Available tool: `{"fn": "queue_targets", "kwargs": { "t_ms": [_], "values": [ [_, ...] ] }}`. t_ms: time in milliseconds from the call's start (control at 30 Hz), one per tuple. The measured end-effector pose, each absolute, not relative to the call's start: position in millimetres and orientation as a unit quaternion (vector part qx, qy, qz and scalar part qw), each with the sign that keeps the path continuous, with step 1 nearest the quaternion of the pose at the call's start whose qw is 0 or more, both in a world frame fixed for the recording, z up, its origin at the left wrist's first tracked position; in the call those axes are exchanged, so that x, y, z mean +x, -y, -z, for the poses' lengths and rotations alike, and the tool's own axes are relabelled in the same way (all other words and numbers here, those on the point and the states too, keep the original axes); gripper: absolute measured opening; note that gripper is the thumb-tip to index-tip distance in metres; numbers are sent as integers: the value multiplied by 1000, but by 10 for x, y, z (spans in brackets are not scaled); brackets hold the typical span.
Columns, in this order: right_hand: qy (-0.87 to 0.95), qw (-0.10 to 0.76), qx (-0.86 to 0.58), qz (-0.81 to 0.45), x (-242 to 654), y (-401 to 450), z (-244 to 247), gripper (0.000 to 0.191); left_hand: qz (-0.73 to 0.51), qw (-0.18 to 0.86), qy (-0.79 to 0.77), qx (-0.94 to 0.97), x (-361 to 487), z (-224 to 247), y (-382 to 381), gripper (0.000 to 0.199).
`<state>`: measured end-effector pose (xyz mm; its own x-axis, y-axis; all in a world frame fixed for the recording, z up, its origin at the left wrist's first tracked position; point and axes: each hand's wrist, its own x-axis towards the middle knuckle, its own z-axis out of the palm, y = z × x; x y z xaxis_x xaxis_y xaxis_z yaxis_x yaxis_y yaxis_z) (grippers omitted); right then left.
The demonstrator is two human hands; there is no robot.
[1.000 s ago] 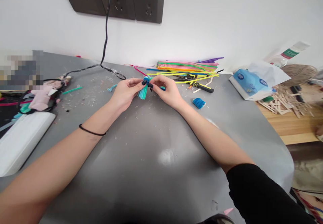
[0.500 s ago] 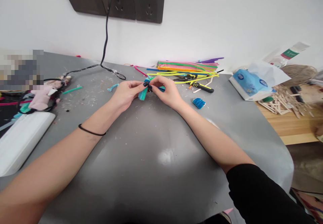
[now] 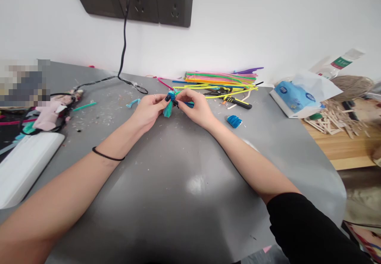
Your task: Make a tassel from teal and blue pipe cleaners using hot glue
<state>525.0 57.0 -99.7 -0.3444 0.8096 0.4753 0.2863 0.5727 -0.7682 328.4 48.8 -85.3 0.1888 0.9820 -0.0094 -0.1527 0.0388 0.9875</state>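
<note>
1. I'm looking at a gray table (image 3: 166, 200) against a white wall (image 3: 253, 26).
2. From afar I see the left hand (image 3: 150, 109) and right hand (image 3: 196, 106) close together, fingertips pinching 1 teal bundle (image 3: 168, 110) between them.
3. A ridged blue piece (image 3: 234, 121) lies to their right.

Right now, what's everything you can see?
Fuzzy stem piece: 1, turquoise-blue, between grips
Fuzzy craft stems: many, multicoloured, by wall
Handled tool: 1, black-yellow, below stems
Ribbed lump: 1, blue, right
Tissue pack: 1, blue-white, right
Flat wooden sticks: many, tan, right
Yarn ball: 1, tan, right
Plastic bottle: 1, clear, right
Soft shape: 1, pink, left
Long block: 1, white, left
Socket panel: 1, dark, wall
Cord: 1, black, wall
Table: 1, grey, below
Left grip: 1, bare, centre
Right grip: 1, bare, centre
</note>
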Motion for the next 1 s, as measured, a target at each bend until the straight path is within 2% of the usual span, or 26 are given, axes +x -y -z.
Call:
{"fn": "queue_targets", "kwargs": {
  "t_ms": [467,767,1000],
  "values": [
    [770,438,-362,-290,5259,-556,979,14,-495,559,-429,508,3274,870,-482,42],
    [763,449,-367,-286,5262,-587,1014,14,-504,581,-393,503,3323,886,-476,56],
    [762,451,-366,-286,5252,-584,1015,24,-511,563,-410,503,3279,918,-487,57]
  ]
}}
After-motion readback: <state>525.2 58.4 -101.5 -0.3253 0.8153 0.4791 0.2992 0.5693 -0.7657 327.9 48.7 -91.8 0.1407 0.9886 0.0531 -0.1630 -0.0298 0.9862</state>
